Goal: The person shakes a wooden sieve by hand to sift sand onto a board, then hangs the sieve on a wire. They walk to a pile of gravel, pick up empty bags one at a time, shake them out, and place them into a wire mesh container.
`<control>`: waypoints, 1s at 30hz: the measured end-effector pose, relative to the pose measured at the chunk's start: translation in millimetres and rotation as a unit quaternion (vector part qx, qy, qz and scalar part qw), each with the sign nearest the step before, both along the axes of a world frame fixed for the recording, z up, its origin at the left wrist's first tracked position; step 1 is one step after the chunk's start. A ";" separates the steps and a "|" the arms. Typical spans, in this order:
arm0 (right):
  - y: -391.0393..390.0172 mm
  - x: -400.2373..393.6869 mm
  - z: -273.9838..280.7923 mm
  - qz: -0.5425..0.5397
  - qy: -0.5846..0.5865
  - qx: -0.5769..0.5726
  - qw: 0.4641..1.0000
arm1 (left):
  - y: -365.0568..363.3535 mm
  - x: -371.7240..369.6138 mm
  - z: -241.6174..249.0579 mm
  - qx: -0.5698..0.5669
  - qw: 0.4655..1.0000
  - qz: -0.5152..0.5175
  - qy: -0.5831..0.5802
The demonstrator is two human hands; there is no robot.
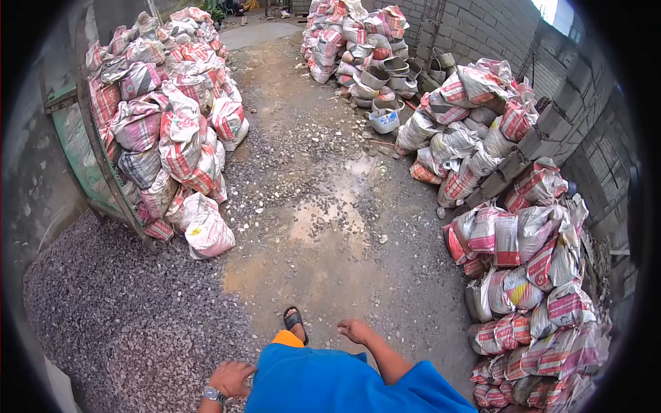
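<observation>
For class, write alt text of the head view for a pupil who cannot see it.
A person in a blue shirt, hands apart, faces a wet, stony path lined with stacks of filled sacks; gravel lies heaped at left.

My shirt [323, 385] is plain blue, my sandal [293, 319] black. Beyond the purplish-grey gravel heap [138, 303], the woven sacks [180, 131] are white with red and pink stripes, the netting [74, 148] green.

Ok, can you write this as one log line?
left hand: nothing visible held, above gravel | right hand: nothing visible held, above ground | sacks: piled both sides | buckets: ahead, by sacks
</observation>
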State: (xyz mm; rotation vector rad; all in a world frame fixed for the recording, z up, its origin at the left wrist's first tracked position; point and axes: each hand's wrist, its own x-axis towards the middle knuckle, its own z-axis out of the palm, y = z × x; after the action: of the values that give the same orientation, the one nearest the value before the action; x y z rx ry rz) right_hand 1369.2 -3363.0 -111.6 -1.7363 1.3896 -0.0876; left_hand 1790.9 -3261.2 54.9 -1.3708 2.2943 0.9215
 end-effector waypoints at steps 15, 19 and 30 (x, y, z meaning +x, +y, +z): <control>-118.7 -28.0 -67.9 -0.231 0.088 0.185 0.951 | -386.2 -13.2 -33.6 -0.130 0.977 0.108 0.130; -230.7 -21.4 -111.5 -0.215 0.019 0.169 0.962 | -469.6 -19.9 -67.4 -0.047 0.960 0.249 0.121; -617.2 -23.6 -32.0 -0.153 0.020 -0.031 0.988 | -543.3 117.9 -249.0 0.119 0.974 0.193 0.015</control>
State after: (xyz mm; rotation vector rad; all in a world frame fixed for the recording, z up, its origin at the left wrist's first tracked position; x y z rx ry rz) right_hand 1345.6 -3980.2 -143.6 -1.5690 1.6908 -0.2674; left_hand 1908.8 -3804.5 -194.0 -1.7308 1.8896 1.2911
